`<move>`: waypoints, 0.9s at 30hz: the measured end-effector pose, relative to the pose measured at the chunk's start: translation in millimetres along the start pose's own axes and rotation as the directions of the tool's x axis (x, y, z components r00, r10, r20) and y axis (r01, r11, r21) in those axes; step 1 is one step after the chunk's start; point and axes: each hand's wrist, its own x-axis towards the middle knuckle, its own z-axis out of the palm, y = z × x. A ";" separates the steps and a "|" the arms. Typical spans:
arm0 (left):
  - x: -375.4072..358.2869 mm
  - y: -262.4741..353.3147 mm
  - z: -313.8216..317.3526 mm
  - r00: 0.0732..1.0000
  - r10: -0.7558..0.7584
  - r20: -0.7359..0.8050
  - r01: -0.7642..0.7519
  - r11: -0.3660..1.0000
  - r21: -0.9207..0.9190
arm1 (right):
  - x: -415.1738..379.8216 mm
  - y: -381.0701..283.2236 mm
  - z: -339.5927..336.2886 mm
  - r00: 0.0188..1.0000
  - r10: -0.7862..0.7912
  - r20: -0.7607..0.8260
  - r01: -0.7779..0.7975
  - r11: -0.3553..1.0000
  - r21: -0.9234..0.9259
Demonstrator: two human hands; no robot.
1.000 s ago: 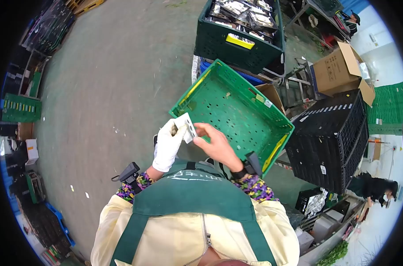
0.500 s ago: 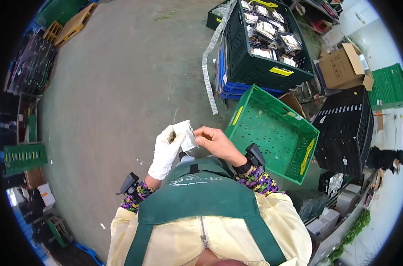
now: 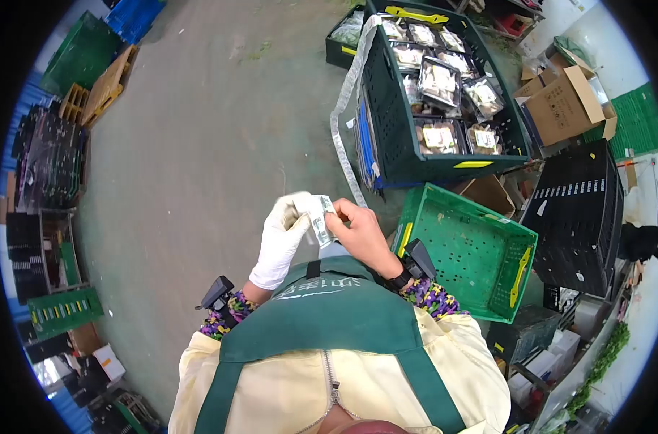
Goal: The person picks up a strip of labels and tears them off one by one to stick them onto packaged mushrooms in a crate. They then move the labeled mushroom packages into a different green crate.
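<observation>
A small white label sheet [image 3: 320, 217] is pinched between both hands in front of my chest. My left hand [image 3: 284, 235], in a white glove, grips its left edge. My right hand [image 3: 358, 228], bare, holds its right side with the fingertips on the sheet. I wear a green apron over a pale yellow jacket, and a black device is strapped on each wrist. The empty green crate [image 3: 465, 246] with yellow handles lies on the floor just right of my right forearm.
A dark green crate [image 3: 394, 137] filled with several packed trays stands ahead on blue crates, a clear plastic strip [image 3: 343, 116] hanging down its side. Black crates [image 3: 578, 210] and an open cardboard box [image 3: 564, 105] are at the right. Bare concrete floor [image 3: 191, 145] spreads to the left.
My view has swung left, so the crates slid right and nearer. The sheet has folded smaller between my hands, which have drawn closer together.
</observation>
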 end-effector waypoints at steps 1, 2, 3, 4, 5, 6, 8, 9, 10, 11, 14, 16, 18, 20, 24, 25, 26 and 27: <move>12.6 4.2 4.6 1.000 0.004 0.014 -0.004 1.000 0.002 | 9.8 -0.9 -4.8 0.998 0.006 -0.057 -0.011 0.995 -0.098; 22.9 10.6 9.8 0.989 0.103 -0.102 -0.076 0.968 0.241 | 19.5 -4.6 -8.8 0.984 -0.109 -0.142 0.074 0.970 -0.231; 32.9 14.9 13.2 0.955 0.225 -0.191 -0.113 0.876 0.470 | 27.7 -7.6 -12.6 0.983 -0.107 -0.151 0.069 0.969 -0.236; 44.4 17.4 12.6 0.958 0.225 -0.176 -0.107 0.855 0.507 | 36.1 -10.3 -17.0 0.943 -0.239 -0.233 0.137 0.913 -0.384; 57.7 19.1 11.7 0.961 0.225 -0.160 -0.118 0.857 0.501 | 44.2 -11.8 -21.5 0.880 -0.374 -0.291 0.177 0.829 -0.530; 71.1 19.9 10.7 0.992 0.100 -0.078 -0.075 0.959 0.272 | 51.6 -7.5 -24.5 0.835 -0.435 -0.337 0.181 0.796 -0.578; 91.6 28.4 19.6 0.996 -0.060 0.061 0.053 0.992 0.112 | 64.3 -10.7 -30.0 0.816 -0.449 -0.366 0.162 0.784 -0.600; 98.9 29.0 27.7 0.991 -0.011 0.131 0.004 0.998 0.058 | 69.6 -13.5 -31.0 0.804 -0.459 -0.379 0.156 0.777 -0.610; 111.2 21.4 27.2 0.978 -0.039 0.207 0.040 0.999 0.000 | 75.7 -19.1 -31.6 0.815 -0.430 -0.389 0.136 0.795 -0.592; 126.7 12.0 25.7 0.956 -0.063 0.286 0.082 0.995 -0.053 | 83.8 -17.9 -32.3 0.808 -0.421 -0.412 0.111 0.796 -0.596; 165.3 16.7 20.2 0.923 -0.164 0.348 0.200 0.977 -0.071 | 105.0 -13.4 -38.1 0.795 -0.215 -0.567 -0.082 0.888 -0.452; 192.7 24.5 17.7 0.897 -0.202 0.392 0.254 0.963 -0.085 | 122.9 -9.5 -43.7 0.757 -0.203 -0.621 -0.148 0.873 -0.465; 226.7 17.9 10.5 0.852 -0.228 0.472 0.292 0.954 -0.068 | 145.5 -8.5 -40.9 0.710 -0.199 -0.676 -0.210 0.856 -0.473; 257.9 22.3 3.1 0.796 -0.261 0.547 0.333 0.942 -0.035 | 168.7 -16.0 -29.6 0.657 -0.160 -0.737 -0.279 0.856 -0.435; 302.8 45.1 5.6 0.696 -0.342 0.631 0.438 0.899 0.004 | 204.3 -18.9 -22.9 0.579 -0.093 -0.810 -0.453 0.790 -0.414; 313.0 47.8 6.7 0.663 -0.337 0.668 0.426 0.904 0.034 | 210.2 -15.4 -21.4 0.556 -0.086 -0.827 -0.509 0.752 -0.420; 321.1 37.6 8.6 0.619 -0.288 0.730 0.427 0.904 -0.006 | 213.7 -17.6 -19.2 0.529 -0.075 -0.846 -0.535 0.744 -0.400; 322.0 35.4 12.4 0.589 -0.299 0.751 0.440 0.898 0.012 | 216.2 -21.9 -17.4 0.508 -0.065 -0.859 -0.536 0.757 -0.374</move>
